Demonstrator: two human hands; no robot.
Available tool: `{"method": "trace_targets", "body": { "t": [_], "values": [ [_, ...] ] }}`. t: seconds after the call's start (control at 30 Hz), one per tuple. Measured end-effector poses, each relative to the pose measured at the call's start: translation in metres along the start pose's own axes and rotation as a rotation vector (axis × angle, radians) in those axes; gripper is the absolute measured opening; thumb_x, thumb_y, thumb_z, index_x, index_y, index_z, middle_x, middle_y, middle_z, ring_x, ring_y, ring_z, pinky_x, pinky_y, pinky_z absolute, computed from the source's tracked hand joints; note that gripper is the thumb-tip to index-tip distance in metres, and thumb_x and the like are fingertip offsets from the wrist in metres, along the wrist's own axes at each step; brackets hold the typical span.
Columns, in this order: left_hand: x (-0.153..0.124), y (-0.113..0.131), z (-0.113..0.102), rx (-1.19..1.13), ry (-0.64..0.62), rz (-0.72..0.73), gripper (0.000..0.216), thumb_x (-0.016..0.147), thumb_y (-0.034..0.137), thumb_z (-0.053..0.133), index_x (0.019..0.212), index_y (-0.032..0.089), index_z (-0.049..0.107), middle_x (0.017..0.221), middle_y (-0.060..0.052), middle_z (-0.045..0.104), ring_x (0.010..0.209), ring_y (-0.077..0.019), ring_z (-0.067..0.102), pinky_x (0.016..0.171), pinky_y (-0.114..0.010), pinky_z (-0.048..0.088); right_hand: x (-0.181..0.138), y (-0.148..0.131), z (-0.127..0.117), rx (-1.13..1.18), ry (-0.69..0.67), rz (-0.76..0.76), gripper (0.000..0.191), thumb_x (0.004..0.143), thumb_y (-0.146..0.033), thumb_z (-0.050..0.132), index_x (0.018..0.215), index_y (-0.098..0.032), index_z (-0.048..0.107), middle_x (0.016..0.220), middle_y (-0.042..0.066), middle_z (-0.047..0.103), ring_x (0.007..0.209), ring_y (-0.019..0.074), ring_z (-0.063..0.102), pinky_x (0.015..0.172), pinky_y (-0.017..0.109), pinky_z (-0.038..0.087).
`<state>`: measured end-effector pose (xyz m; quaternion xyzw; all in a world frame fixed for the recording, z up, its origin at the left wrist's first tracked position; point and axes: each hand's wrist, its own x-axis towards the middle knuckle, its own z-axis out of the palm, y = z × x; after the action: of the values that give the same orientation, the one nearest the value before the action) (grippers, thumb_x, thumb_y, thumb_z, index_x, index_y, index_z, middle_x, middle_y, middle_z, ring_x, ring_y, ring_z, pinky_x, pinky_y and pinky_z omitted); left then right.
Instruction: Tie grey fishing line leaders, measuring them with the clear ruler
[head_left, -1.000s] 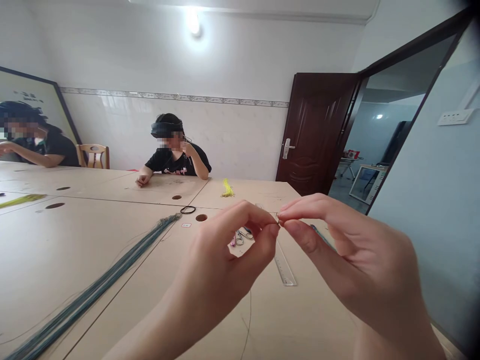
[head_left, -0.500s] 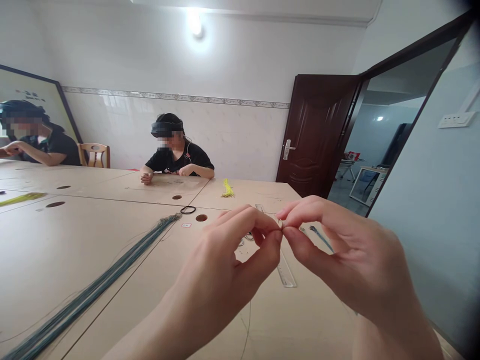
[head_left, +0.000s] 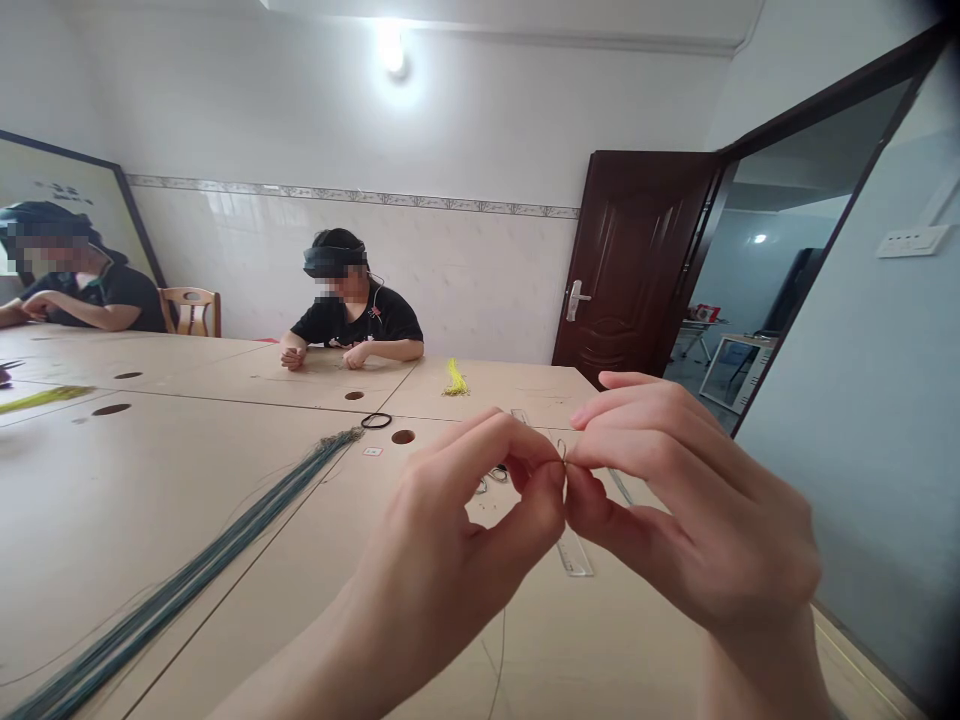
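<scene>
My left hand (head_left: 480,510) is closed in a pinch, thumb and index finger on a small fish hook (head_left: 562,446) whose thin bend sticks up above the fingertips. Right beside it, the thumb and index finger of my right hand (head_left: 682,500) meet at the same spot, pinching what looks like the fishing line at the hook; the fingertips hide most of it. My other right fingers are lifted and loosely bent. A thin fishing line (head_left: 501,650) hangs below my left hand. Under both hands lies a clear ruler (head_left: 576,558), partly covered.
A long bundle of blue-green lines (head_left: 217,560) lies across the table at left. Beyond are a black ring (head_left: 376,421), a round table hole (head_left: 403,437) and yellow strands (head_left: 454,378). Loose hooks (head_left: 496,474) lie behind my left hand. Two people sit across the table.
My right hand has turned, its outer fingers lifting and its index finger now extended towards the hook. My left hand stays nearly in place. More of the hook's bend shows.
</scene>
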<state>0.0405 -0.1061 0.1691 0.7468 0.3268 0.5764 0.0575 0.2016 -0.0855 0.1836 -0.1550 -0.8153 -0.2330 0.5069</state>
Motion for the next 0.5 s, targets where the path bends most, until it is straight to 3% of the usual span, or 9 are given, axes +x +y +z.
{"method": "trace_targets", "body": {
  "t": [0.17,0.5],
  "values": [
    [0.0005,0.0019,-0.0017,-0.019,0.013,-0.006,0.018,0.082,0.007,0.057,0.074,0.023,0.055,0.065,0.007,0.054,0.058,-0.0067,0.045,0.043,-0.008,0.038,-0.0017,0.0012,0.0011,-0.059,0.029,-0.063,0.020,0.076,-0.005,0.068,0.083,-0.018,0.054,0.075,0.001,0.062,0.077,0.0146,0.059,0.089,0.041,0.050],
    [-0.0001,0.0029,-0.0029,-0.046,0.022,-0.007,0.016,0.083,0.009,0.058,0.075,0.022,0.056,0.068,0.007,0.057,0.061,-0.0055,0.049,0.046,-0.006,0.040,0.0010,0.0002,0.0026,0.115,0.089,0.095,0.014,0.077,-0.005,0.062,0.085,-0.017,0.061,0.080,0.002,0.064,0.080,0.0156,0.061,0.082,0.038,0.052]
  ]
}}
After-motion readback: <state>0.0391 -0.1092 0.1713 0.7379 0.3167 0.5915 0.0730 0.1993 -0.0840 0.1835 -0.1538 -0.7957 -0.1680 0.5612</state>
